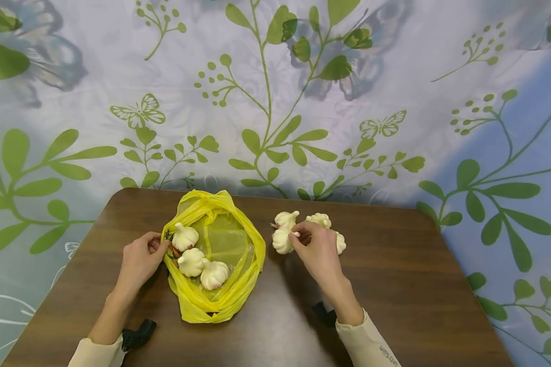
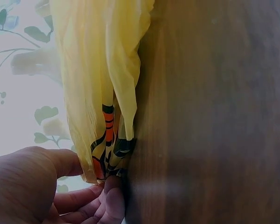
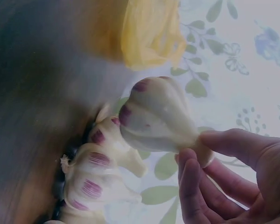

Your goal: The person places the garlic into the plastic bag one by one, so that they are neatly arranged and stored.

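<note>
My left hand [image 1: 140, 257] grips the left rim of a yellow plastic bag [image 1: 252, 239], thumb and fingers pinching it. Dark and orange print [image 2: 109, 126] shows on the bag close to those fingers. Inside the open bag lie three garlic bulbs [image 1: 214, 275], white with purplish marks. To the right of the bag, my right hand [image 1: 319, 252] pinches another garlic bulb [image 3: 156, 116] by its stem. In the right wrist view, this bulb appears raised off the table. Beside and behind that hand are more garlic bulbs [image 1: 319, 219], one partly hidden by the fingers.
The brown wooden table [image 1: 404, 285] ends just behind the bag and bulbs. Past its back edge hangs a pale curtain [image 1: 183, 102] with green leaves and butterflies. Dark camera mounts [image 1: 139, 335] sit at both wrists.
</note>
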A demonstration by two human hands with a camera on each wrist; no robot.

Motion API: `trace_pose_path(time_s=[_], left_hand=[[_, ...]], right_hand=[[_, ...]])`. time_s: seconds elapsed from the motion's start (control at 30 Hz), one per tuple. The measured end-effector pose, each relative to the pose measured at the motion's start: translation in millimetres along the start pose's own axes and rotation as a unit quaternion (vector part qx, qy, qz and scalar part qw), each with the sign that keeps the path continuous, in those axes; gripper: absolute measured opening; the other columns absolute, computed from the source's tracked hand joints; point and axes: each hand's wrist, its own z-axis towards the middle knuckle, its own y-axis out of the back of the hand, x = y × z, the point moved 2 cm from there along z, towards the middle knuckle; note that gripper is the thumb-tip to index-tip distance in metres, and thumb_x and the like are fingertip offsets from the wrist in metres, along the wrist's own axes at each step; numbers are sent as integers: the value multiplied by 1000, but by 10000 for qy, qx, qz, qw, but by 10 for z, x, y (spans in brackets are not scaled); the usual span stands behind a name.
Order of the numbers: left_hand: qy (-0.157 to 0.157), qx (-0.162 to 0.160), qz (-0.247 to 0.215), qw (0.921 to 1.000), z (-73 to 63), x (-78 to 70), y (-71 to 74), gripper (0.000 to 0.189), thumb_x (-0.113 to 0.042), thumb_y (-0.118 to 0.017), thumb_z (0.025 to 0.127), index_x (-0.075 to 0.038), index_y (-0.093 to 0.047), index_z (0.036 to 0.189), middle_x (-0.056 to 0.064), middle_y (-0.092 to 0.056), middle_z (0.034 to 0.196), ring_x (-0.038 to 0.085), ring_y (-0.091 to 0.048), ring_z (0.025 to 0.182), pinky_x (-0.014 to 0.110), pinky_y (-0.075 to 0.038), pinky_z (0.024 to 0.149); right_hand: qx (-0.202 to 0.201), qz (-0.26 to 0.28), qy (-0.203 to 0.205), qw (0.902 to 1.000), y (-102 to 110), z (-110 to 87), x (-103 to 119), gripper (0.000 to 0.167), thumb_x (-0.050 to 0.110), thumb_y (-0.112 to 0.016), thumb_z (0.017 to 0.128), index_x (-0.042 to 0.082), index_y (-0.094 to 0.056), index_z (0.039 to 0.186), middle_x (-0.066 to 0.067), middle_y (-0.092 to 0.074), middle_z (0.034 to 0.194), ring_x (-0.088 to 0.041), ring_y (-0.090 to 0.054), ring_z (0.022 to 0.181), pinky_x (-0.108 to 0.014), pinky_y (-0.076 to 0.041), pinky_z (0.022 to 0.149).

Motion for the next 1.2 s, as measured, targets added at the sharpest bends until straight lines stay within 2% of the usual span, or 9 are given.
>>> trace_pose_path(time_s=[0.43, 0.8, 1.2], left_hand=[[-32, 52, 12, 10000, 26, 2, 4, 31, -18, -69, 100, 8, -72, 115, 11, -71, 83, 18, -59, 71, 33, -47, 70], [-99, 28, -14, 9999, 33, 24, 15, 30, -18, -70, 100, 9, -72, 114, 10, -71, 82, 16, -60, 70, 32, -48, 68], [-130, 24, -41, 9999, 26, 22, 18, 28, -16, -70, 100, 9, -72, 113, 11, -70, 82, 16, -59, 68, 29, -47, 66]], right_hand=[[-8, 495, 448, 9978, -103, 64, 234, 6, 6, -82, 90, 9, -80, 96, -2, -75, 83, -13, -70, 69, -30, -58, 64], [108, 465, 647, 9968, -316, 185, 384, 5, 9, -81, 92, 13, -79, 93, 1, -73, 82, -10, -67, 69, -28, -57, 65], [618, 445, 1024, 9918, -564, 426, 634, 4, 12, -78, 96, 10, -79, 99, -1, -73, 85, -11, -68, 71, -24, -57, 67]])
